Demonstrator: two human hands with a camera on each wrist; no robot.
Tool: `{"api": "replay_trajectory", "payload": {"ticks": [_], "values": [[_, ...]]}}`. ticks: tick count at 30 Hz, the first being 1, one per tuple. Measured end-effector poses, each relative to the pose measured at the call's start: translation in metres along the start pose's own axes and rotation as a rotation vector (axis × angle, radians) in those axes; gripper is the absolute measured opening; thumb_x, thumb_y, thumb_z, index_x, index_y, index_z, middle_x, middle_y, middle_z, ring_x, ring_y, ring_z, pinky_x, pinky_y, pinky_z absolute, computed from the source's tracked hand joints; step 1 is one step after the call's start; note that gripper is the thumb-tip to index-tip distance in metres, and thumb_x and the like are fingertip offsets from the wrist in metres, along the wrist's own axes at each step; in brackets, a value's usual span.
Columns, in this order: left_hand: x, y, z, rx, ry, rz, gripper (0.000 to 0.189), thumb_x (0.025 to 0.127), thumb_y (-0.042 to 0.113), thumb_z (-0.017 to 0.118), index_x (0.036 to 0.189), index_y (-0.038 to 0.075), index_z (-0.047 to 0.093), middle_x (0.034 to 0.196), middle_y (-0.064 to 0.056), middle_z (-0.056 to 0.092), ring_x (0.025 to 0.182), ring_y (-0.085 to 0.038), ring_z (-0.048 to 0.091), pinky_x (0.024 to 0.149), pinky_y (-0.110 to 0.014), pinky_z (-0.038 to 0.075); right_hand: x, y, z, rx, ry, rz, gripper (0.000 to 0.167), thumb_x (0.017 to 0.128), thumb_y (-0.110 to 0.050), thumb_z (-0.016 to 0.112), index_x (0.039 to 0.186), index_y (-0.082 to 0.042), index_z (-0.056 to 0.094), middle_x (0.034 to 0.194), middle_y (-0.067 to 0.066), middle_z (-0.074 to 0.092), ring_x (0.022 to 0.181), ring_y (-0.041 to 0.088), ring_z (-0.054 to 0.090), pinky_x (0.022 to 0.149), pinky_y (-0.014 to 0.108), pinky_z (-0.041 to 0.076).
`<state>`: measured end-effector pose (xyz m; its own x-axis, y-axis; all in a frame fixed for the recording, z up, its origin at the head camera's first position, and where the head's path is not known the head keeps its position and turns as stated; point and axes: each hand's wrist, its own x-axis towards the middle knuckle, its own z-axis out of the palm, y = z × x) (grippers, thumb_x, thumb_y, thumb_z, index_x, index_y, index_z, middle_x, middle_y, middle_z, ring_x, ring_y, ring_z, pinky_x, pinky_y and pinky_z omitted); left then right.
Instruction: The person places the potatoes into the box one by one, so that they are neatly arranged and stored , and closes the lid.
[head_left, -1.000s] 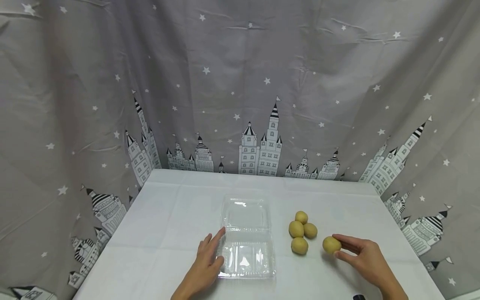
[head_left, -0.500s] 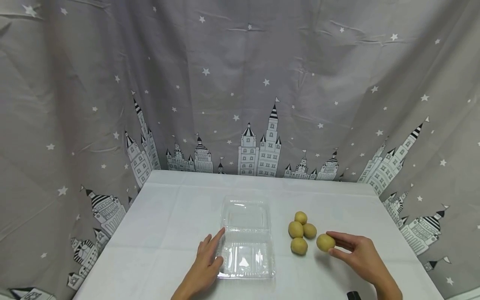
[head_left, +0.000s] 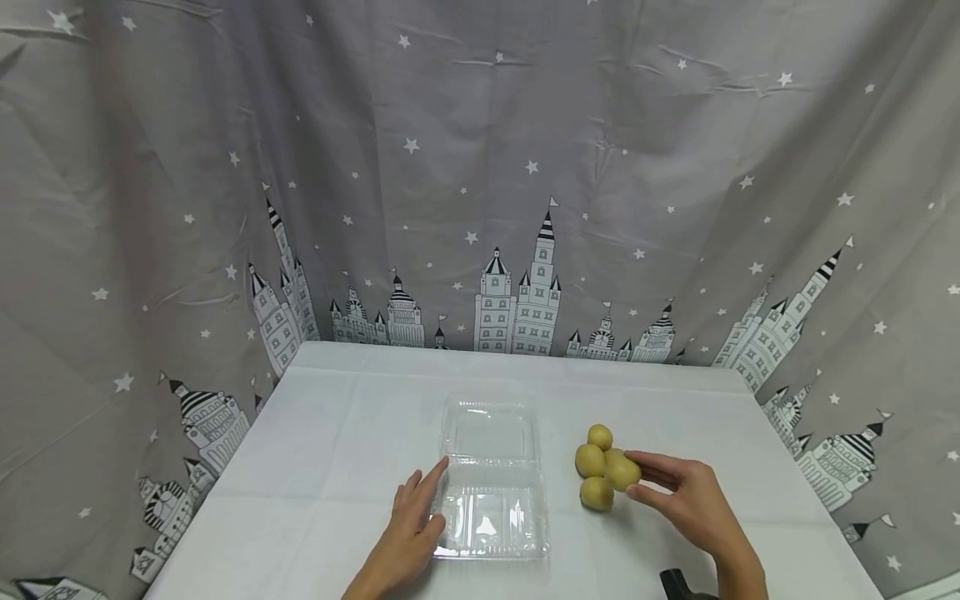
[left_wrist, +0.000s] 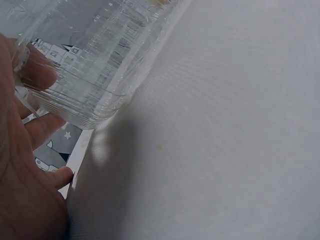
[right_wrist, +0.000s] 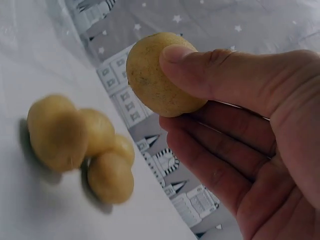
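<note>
My right hand [head_left: 686,496] pinches a yellow-brown potato [right_wrist: 155,75] between thumb and fingertips. In the right wrist view it stands out in front of the castle curtain. A cluster of several more potatoes [head_left: 597,494] lies on the white cloth; in the head view the held one partly hides one of them. Left of the cluster lies a clear plastic clamshell container [head_left: 491,521], opened flat with its lid [head_left: 491,429] at the far side. My left hand [head_left: 408,525] rests along its left edge, index finger near the hinge and thumb touching the near half's rim.
A white cloth [head_left: 352,433] covers the table. Grey curtains [head_left: 450,125] with printed stars and castles hang behind and on both sides. A black device [head_left: 678,586] sits beside my right wrist.
My right hand has carried the potato leftward to the cluster, where it overlaps another potato in the head view. My left hand and the container have stayed in place.
</note>
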<state>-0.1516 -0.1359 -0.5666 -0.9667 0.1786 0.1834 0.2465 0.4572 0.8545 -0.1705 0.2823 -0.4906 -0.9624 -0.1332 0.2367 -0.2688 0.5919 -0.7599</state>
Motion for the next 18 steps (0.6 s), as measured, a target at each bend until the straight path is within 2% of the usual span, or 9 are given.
{"api": "replay_trajectory", "payload": {"ticks": [3, 8, 18], "values": [[0.0, 0.001, 0.0, -0.008, -0.004, 0.001, 0.078, 0.093, -0.001, 0.055, 0.169, 0.011, 0.041, 0.171, -0.027, 0.042, 0.16, -0.068, 0.014, 0.125, -0.085, -0.006, 0.004, -0.006, 0.006, 0.017, -0.003, 0.0, 0.046, 0.086, -0.018, 0.095, 0.129, -0.009, 0.081, 0.124, 0.01, 0.082, 0.11, 0.009, 0.08, 0.094, 0.035, 0.068], [0.0, 0.002, 0.0, -0.013, -0.01, -0.006, 0.079, 0.093, -0.002, 0.055, 0.169, 0.011, 0.04, 0.172, -0.027, 0.041, 0.161, -0.068, 0.013, 0.125, -0.085, -0.007, 0.012, -0.017, 0.019, 0.053, -0.018, -0.003, 0.047, 0.086, -0.016, 0.095, 0.13, -0.005, 0.08, 0.125, 0.012, 0.082, 0.11, 0.02, 0.081, 0.096, 0.037, 0.067], [0.0, 0.0, 0.001, -0.003, 0.001, 0.008, 0.079, 0.092, -0.002, 0.055, 0.169, 0.009, 0.041, 0.171, -0.027, 0.043, 0.159, -0.07, 0.015, 0.124, -0.087, -0.005, 0.027, -0.036, 0.049, 0.172, -0.072, 0.002, 0.047, 0.086, -0.02, 0.095, 0.128, -0.007, 0.08, 0.123, 0.009, 0.082, 0.112, 0.019, 0.081, 0.098, 0.033, 0.066]]}}
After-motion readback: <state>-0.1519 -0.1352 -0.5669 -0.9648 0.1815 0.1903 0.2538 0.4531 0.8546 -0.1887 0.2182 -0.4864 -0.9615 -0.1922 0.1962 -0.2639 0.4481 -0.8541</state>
